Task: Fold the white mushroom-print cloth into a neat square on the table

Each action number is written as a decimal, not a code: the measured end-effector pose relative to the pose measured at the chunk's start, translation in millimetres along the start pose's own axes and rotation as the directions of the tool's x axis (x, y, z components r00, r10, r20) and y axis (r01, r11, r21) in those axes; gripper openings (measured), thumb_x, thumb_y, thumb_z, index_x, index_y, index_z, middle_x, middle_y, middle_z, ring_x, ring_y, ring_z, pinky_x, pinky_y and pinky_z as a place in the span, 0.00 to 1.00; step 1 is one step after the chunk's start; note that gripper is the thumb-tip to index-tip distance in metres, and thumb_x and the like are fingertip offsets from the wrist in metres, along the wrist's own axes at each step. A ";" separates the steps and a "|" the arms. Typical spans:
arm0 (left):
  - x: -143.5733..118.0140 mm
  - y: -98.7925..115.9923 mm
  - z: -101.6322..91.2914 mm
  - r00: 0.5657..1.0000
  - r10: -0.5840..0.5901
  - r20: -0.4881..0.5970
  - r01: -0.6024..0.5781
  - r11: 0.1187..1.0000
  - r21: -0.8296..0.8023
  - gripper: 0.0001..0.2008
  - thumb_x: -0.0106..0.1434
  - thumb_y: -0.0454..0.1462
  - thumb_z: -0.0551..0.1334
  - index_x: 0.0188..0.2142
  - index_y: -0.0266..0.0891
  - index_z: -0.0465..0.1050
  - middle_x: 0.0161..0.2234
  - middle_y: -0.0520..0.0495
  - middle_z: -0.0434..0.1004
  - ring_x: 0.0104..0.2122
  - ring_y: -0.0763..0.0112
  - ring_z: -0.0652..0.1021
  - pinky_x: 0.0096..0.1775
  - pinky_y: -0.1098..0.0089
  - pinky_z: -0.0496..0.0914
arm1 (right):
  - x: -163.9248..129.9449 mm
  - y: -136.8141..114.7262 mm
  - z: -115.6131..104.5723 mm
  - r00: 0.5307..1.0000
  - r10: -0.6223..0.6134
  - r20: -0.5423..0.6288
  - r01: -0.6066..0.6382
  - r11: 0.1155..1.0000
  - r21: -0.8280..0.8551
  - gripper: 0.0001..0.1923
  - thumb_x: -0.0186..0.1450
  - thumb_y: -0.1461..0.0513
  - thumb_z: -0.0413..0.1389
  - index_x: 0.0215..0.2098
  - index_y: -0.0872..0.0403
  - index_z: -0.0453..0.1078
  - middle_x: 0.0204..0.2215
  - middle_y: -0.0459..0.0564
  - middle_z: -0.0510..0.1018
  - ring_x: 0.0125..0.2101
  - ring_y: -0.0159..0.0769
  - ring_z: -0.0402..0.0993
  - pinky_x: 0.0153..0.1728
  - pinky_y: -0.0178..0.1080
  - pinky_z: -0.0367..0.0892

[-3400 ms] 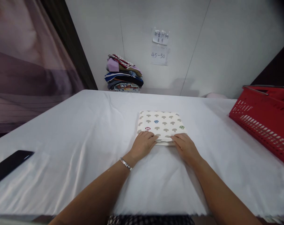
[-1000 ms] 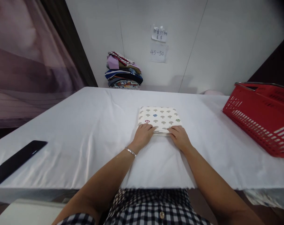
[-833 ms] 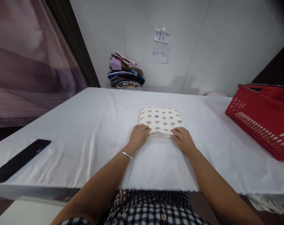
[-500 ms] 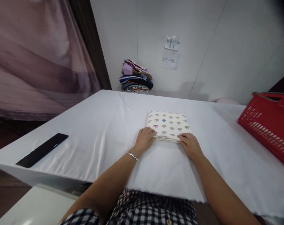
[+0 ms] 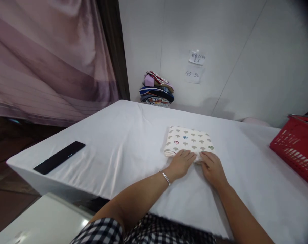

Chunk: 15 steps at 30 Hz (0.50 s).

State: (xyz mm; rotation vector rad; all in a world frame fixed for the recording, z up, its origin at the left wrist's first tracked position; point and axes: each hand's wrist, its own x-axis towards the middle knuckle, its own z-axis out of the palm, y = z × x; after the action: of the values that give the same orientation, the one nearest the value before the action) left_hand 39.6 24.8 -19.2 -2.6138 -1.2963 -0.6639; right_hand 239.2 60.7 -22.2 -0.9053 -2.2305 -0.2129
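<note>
A folded white cloth [image 5: 188,139] printed with grey mushrooms, plus a red, a blue and a green one, lies flat on the table. My left hand [image 5: 181,163] rests with outstretched fingers on the middle of its near edge; a silver bracelet circles that wrist. Beside it, my right hand [image 5: 213,166] grips the near right part of the cloth, fingers on top and the thumb at the front edge. The fingertips of the two hands are a short gap apart.
A white cloth covers the table [image 5: 113,135]. A black flat object [image 5: 59,157] lies at the left, a red plastic basket [image 5: 296,145] stands at the right, and a stack of folded fabrics [image 5: 157,89] sits at the back by the wall.
My left hand has slid right along the cloth's near edge, from the left corner to the middle, close to my right hand. The camera view has turned slightly.
</note>
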 end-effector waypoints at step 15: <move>-46.1 -56.6 -48.4 0.703 -0.695 -0.152 0.580 0.684 -0.443 0.09 0.63 0.38 0.56 0.38 0.41 0.73 0.38 0.48 0.76 0.38 0.68 0.74 0.42 0.66 0.67 | -0.9 -18.8 8.3 0.970 -0.037 0.241 0.015 0.995 0.094 0.27 0.66 0.66 0.44 0.62 0.48 0.54 0.57 0.51 0.66 0.57 0.42 0.61 0.56 0.52 0.58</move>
State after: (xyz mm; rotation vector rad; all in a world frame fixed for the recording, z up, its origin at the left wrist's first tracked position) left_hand -44.8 10.9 -0.2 -2.0687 -2.1731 -1.4873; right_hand 222.6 49.6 -26.9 -0.8924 -2.4561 -0.0109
